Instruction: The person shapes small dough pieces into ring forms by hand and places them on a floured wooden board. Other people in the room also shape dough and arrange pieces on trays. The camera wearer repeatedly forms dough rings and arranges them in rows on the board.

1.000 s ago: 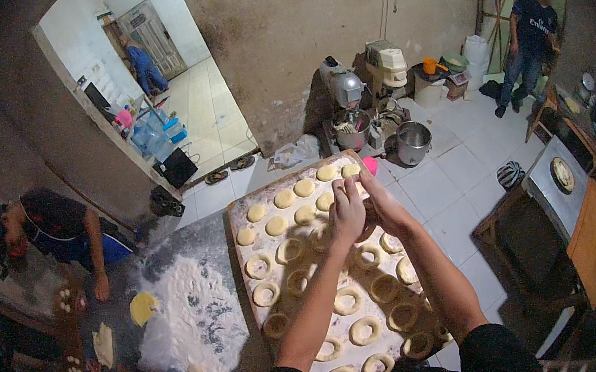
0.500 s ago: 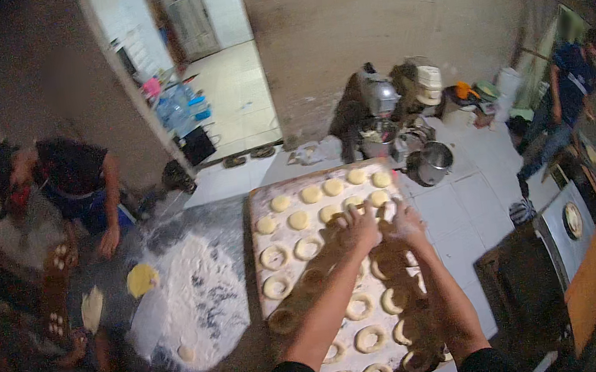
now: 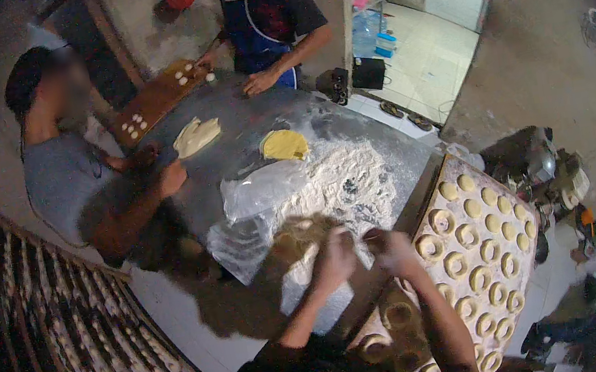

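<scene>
In the head view my left hand (image 3: 332,258) is over the floury metal table (image 3: 404,134), beside a flour patch (image 3: 343,184), its fingers curled around something too blurred to make out. My right hand (image 3: 392,252) is just right of it, at the edge of the dough board (image 3: 431,221), gripping a small dark thing I cannot identify. The board carries several dough rings and small discs. Left of the flour are a yellow dough piece (image 3: 283,143), a crumpled clear plastic sheet (image 3: 254,192) and a pale dough slab (image 3: 195,135).
Two co-workers (image 3: 268,17) (image 3: 59,172) stand at the table's far and left sides, near a wooden board (image 3: 155,99) with dough pieces. A slatted rack (image 3: 75,321) fills the lower left. Mixers (image 3: 540,165) stand behind the dough board, and a doorway shows beyond.
The view has swung left, bringing both co-workers and the rack fully in. My hands have left the rounds on the board's far part and are now over the flour side of the table.
</scene>
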`<act>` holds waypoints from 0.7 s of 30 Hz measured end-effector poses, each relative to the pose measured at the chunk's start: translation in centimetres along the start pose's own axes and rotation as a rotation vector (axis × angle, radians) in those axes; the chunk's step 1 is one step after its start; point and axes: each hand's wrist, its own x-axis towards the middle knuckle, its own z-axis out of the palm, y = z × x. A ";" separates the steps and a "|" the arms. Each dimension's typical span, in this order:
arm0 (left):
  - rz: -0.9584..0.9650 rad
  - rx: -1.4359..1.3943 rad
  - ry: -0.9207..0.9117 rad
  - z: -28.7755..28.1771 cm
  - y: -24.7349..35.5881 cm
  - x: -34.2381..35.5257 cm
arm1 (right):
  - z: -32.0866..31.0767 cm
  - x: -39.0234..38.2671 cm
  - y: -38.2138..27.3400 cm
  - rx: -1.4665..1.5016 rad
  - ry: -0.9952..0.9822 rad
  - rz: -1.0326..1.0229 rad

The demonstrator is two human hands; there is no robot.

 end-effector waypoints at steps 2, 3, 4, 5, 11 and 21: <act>0.044 -0.052 0.198 -5.7 -5.7 -2.0 | 6.2 3.9 -3.8 0.032 -0.151 -0.044; -0.007 0.022 0.212 -7.8 -7.3 -2.5 | 10.7 5.8 -2.2 0.056 -0.135 -0.049; -0.062 0.097 0.226 -10.0 -9.2 -3.0 | 13.8 7.2 -2.2 -0.092 -0.050 -0.043; -0.147 0.064 0.193 -10.8 -10.0 -2.4 | 16.1 8.3 -1.9 -0.270 -0.093 -0.129; -0.266 0.161 0.024 -12.0 -13.8 -1.3 | 15.1 9.3 -8.3 -0.009 0.076 -0.117; -0.015 -0.291 -0.314 -14.3 0.4 1.2 | 6.3 2.0 -11.0 0.846 0.172 0.120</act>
